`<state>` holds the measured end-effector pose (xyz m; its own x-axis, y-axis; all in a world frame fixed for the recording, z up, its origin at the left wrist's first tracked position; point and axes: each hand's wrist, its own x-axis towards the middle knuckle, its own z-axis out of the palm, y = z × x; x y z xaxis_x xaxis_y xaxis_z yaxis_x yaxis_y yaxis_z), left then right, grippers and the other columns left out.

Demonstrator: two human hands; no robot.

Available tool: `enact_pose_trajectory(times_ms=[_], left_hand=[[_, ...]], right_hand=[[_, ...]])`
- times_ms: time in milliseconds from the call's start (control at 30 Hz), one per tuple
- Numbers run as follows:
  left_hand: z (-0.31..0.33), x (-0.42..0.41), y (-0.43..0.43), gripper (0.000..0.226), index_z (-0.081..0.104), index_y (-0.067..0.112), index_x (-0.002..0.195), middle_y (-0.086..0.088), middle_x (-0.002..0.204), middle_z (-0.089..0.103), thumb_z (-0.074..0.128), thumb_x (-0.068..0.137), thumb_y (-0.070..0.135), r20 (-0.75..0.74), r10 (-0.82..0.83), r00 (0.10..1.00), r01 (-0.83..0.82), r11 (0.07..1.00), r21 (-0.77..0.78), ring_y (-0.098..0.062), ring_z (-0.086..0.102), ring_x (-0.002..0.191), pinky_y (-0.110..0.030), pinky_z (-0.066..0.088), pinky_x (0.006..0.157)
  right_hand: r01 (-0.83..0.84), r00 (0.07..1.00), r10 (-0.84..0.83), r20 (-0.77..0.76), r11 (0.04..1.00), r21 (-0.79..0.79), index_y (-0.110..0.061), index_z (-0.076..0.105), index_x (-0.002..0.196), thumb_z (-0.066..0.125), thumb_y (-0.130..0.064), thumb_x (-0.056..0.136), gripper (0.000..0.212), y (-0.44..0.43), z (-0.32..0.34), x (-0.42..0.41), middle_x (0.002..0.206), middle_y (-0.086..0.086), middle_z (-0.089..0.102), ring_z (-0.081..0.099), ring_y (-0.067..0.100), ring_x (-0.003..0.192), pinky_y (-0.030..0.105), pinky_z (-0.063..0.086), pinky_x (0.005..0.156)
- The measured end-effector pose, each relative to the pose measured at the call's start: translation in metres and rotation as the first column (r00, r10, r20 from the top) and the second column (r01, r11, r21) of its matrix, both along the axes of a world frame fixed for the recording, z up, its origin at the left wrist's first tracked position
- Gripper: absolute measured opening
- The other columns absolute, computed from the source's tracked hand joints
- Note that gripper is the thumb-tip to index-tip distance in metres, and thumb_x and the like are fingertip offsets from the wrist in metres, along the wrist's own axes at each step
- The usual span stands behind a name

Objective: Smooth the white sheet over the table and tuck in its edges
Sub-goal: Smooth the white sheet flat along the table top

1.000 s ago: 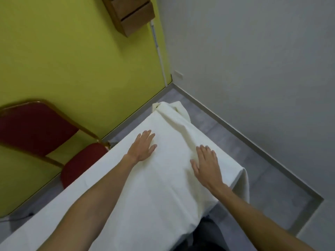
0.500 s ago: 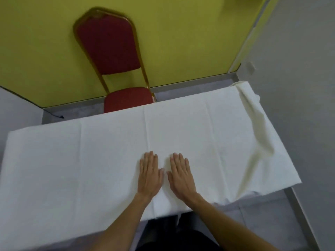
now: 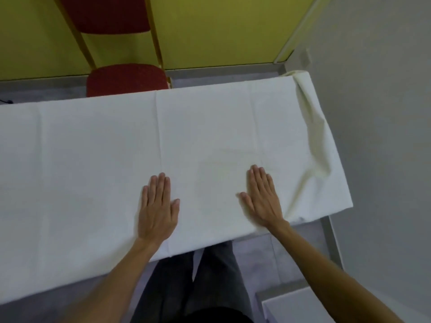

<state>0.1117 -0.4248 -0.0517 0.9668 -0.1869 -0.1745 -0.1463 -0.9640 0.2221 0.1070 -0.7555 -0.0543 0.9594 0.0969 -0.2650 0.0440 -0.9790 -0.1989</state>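
The white sheet point(image 3: 98, 164) covers the whole table and shows faint fold lines. My left hand point(image 3: 157, 207) lies flat, palm down, on the sheet near the front edge, fingers together. My right hand point(image 3: 262, 198) lies flat on the sheet to the right of it, a good hand's width away. Past my right hand the sheet is rumpled into a long ridge point(image 3: 313, 145) running along the table's right end, with a bunched corner at the far right. Neither hand holds anything. The table itself is hidden under the sheet.
A red chair with a gold frame point(image 3: 127, 78) stands behind the table against the yellow wall point(image 3: 221, 31). A grey wall point(image 3: 384, 113) runs close along the table's right end. A white box corner point(image 3: 303, 306) sits at the lower right. My legs are below the front edge.
My hands, side by side half a second ago, have slid apart across the sheet, the right one toward the rumpled end. The view has dropped closer to the table.
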Motion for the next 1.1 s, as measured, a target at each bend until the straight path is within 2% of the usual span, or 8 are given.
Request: enact_pose_trajectory(times_ms=[200, 367, 400, 533, 600, 733, 900, 1100], left_hand=[[-0.006, -0.002, -0.004, 0.065, 0.019, -0.001, 0.153, -0.016, 0.162, 0.017, 0.028, 0.1, 0.037, 0.066, -0.006, 0.998, 0.005, 1.0, 0.01, -0.031, 0.012, 0.152, -0.051, 0.016, 0.122], [-0.003, -0.002, -0.012, 0.066, 0.022, -0.004, 0.151, -0.02, 0.161, 0.019, 0.028, 0.098, 0.035, 0.072, 0.037, 0.997, -0.035, 0.999, -0.024, -0.034, 0.013, 0.151, -0.056, 0.013, 0.12], [0.002, -0.002, -0.019, 0.066, 0.022, -0.005, 0.151, -0.021, 0.16, 0.019, 0.029, 0.097, 0.033, 0.073, 0.064, 0.995, -0.061, 0.997, -0.045, -0.035, 0.013, 0.151, -0.057, 0.011, 0.121], [0.019, 0.002, -0.1, 0.064, 0.023, -0.003, 0.151, -0.018, 0.161, 0.021, 0.028, 0.097, 0.029, 0.041, 0.057, 0.998, -0.05, 0.987, -0.154, -0.031, 0.013, 0.151, -0.052, 0.01, 0.123], [0.014, -0.004, -0.141, 0.064, 0.023, -0.001, 0.152, -0.016, 0.162, 0.019, 0.028, 0.098, 0.034, -0.005, 0.003, 1.0, -0.004, 0.988, -0.152, -0.03, 0.012, 0.151, -0.053, 0.017, 0.121], [-0.002, -0.01, -0.15, 0.069, 0.023, 0.001, 0.153, -0.015, 0.163, 0.016, 0.03, 0.098, 0.043, 0.024, -0.062, 0.998, 0.062, 0.998, -0.008, -0.031, 0.012, 0.151, -0.05, 0.017, 0.121], [-0.003, -0.011, -0.152, 0.07, 0.022, 0.0, 0.153, -0.016, 0.163, 0.016, 0.028, 0.099, 0.044, 0.067, -0.062, 0.996, 0.062, 0.998, 0.014, -0.032, 0.012, 0.151, -0.049, 0.016, 0.122], [-0.003, -0.011, -0.15, 0.07, 0.02, 0.0, 0.153, -0.015, 0.163, 0.015, 0.026, 0.099, 0.044, 0.064, -0.068, 0.996, 0.067, 0.998, 0.017, -0.031, 0.011, 0.152, -0.051, 0.018, 0.121]], right_hand=[[0.134, 0.99, -0.136, -0.038, 0.989, -0.067, -0.009, -0.001, 0.16, 0.008, -0.067, 0.1, 0.084, -0.137, 0.012, 0.012, 0.168, 0.009, -0.006, -0.006, 0.023, 0.156, 0.047, 0.004, 0.126], [0.284, 0.959, -0.284, -0.001, 0.959, 0.028, -0.005, -0.002, 0.159, 0.011, -0.065, 0.1, 0.085, -0.126, 0.014, 0.02, 0.168, 0.013, -0.007, -0.009, 0.026, 0.155, 0.049, 0.001, 0.126], [0.256, 0.966, -0.257, 0.021, 0.965, 0.05, -0.005, -0.001, 0.159, 0.016, -0.06, 0.103, 0.081, -0.109, 0.014, 0.019, 0.168, 0.014, -0.006, -0.008, 0.028, 0.155, 0.05, 0.002, 0.126], [-0.1, 0.986, 0.078, 0.146, 0.984, 0.147, 0.001, 0.017, 0.157, 0.031, -0.041, 0.106, 0.068, -0.013, 0.003, 0.006, 0.167, 0.019, 0.01, 0.006, 0.032, 0.155, 0.051, 0.01, 0.126], [-0.13, 0.981, 0.103, 0.165, 0.978, 0.163, 0.001, 0.024, 0.156, 0.035, -0.039, 0.106, 0.065, 0.005, -0.003, 0.001, 0.165, 0.018, 0.018, 0.012, 0.032, 0.155, 0.052, 0.015, 0.125], [-0.144, 0.984, 0.136, 0.113, 0.988, 0.063, -0.002, 0.019, 0.158, 0.029, -0.05, 0.106, 0.071, -0.068, -0.003, 0.0, 0.167, 0.015, 0.012, 0.008, 0.03, 0.156, 0.052, 0.013, 0.125], [-0.071, 0.997, 0.071, 0.04, 0.997, -0.003, -0.004, 0.006, 0.16, 0.016, -0.056, 0.105, 0.076, -0.217, 0.008, -0.007, 0.169, 0.012, -0.002, -0.002, 0.027, 0.156, 0.05, 0.008, 0.126], [-0.074, 0.997, 0.074, 0.02, 0.997, 0.02, -0.003, 0.008, 0.159, 0.028, -0.05, 0.104, 0.076, -0.231, 0.008, -0.006, 0.169, 0.013, 0.0, -0.002, 0.027, 0.156, 0.049, 0.008, 0.127]])
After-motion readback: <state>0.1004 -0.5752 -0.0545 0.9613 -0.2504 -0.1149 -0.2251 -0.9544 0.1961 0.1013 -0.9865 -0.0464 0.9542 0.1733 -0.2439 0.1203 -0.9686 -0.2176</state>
